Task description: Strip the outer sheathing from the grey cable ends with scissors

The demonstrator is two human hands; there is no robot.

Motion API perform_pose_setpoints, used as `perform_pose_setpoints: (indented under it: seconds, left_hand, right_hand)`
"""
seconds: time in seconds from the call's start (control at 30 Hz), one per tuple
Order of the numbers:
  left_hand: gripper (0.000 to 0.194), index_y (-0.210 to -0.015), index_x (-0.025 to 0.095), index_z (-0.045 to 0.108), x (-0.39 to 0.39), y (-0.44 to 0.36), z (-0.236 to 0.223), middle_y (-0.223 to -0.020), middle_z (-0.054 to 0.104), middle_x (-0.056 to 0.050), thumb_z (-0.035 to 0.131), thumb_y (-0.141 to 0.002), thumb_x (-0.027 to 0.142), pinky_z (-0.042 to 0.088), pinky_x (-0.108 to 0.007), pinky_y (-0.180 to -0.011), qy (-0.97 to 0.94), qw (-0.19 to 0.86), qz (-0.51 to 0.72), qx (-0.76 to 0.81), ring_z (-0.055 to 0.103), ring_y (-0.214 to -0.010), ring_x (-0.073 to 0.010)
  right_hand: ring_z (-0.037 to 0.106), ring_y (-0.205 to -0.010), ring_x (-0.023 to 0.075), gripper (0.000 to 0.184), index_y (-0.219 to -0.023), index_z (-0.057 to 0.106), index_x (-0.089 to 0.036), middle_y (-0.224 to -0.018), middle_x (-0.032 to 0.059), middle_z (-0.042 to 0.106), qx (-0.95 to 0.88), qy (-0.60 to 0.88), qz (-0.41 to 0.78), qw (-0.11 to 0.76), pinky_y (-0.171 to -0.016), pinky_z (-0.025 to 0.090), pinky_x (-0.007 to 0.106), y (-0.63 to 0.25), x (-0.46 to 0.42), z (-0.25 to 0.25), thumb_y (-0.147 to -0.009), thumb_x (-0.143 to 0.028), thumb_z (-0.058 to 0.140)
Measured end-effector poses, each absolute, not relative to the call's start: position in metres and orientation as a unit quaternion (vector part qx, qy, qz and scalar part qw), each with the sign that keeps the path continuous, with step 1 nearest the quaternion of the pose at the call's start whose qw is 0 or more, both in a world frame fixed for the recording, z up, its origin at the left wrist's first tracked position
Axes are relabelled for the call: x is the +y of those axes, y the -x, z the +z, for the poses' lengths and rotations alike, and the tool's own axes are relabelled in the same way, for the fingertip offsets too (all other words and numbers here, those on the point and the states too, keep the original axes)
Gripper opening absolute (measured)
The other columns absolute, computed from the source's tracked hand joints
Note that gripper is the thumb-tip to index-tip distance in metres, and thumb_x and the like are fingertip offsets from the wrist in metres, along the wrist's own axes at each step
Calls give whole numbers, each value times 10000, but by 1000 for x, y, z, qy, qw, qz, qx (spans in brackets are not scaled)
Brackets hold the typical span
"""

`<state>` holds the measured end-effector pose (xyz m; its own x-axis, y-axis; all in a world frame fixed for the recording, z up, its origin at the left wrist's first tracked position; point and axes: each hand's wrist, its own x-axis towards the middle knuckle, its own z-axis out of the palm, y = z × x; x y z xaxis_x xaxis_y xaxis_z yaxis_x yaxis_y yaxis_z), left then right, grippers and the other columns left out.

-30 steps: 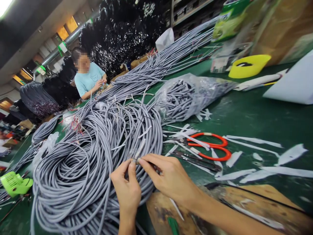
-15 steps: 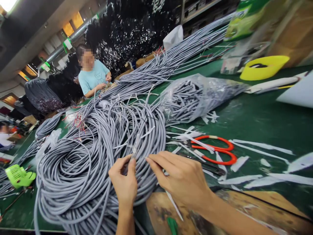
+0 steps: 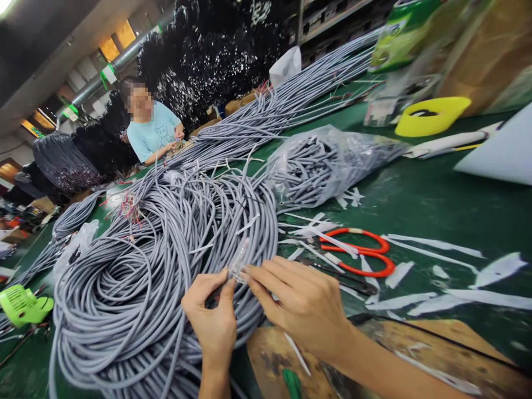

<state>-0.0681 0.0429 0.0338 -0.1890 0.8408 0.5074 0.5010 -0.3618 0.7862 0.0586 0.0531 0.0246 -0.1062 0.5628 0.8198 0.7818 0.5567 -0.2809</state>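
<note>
Between my two hands is a small, crumpled piece of clear plastic, its upper end sticking up past my fingertips. My left hand pinches its lower left end between thumb and fingers. The fingertips of my right hand are closed on its right side; whether anything else is in that pinch is hidden. Just behind and below lies a big coil of grey cables, partly covered by my hands and wrists.
Right of the hands lie red-handled scissors among white strips. Beyond them are a clear bag of short grey tubes and a yellow holder. A stained board lies in front, a green fan left. A person works across the table.
My right hand's fingertips have moved left and now meet the clear plastic, which tilts to the right. My left hand keeps its pinch. The whole view has shifted slightly.
</note>
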Motion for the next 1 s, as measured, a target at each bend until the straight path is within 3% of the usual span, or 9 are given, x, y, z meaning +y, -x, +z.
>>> perform_pose_setpoints:
  seconds: [0.27,0.5,0.7,0.9,1.0]
  left_hand:
    - [105,-680,150,701,41,64,36,-616,671,-35,616,-683,89,486,-219,-539,-649,146,513,542,609,-570,-143]
    - [126,-725,151,690,39,64,35,-674,691,-55,576,-705,100,507,-253,-575,-628,160,506,568,637,-623,-176]
    - [149,-730,148,689,35,60,28,-535,607,-25,542,-751,129,405,-211,-426,-665,57,504,548,501,-432,-114]
    - [154,-729,155,706,47,65,28,-674,701,-73,554,-732,133,498,-293,-619,-634,103,468,606,639,-625,-190]
    - [191,-763,138,699,50,70,32,-679,690,-70,514,-782,182,486,-261,-593,-624,127,487,598,630,-625,-180]
  right_hand:
    - [524,-473,113,327,-581,586,-166,-499,16,573,-717,437,31,542,-488,382,225,-56,55,19,-865,-172,423]
    - [554,-465,125,216,-672,623,-150,-515,30,611,-729,356,-13,584,-476,435,231,-57,54,23,-819,-123,468]
    - [486,-375,89,305,-577,561,-178,-459,-10,556,-690,447,94,561,-370,378,188,-53,54,28,-850,-174,425]
    - [425,-347,100,378,-586,570,-215,-377,-39,457,-789,184,0,585,-373,325,239,-44,31,38,-885,-186,340]
    - [535,-462,110,258,-674,578,-184,-529,6,589,-718,343,37,605,-469,416,228,-48,38,35,-864,-145,409]
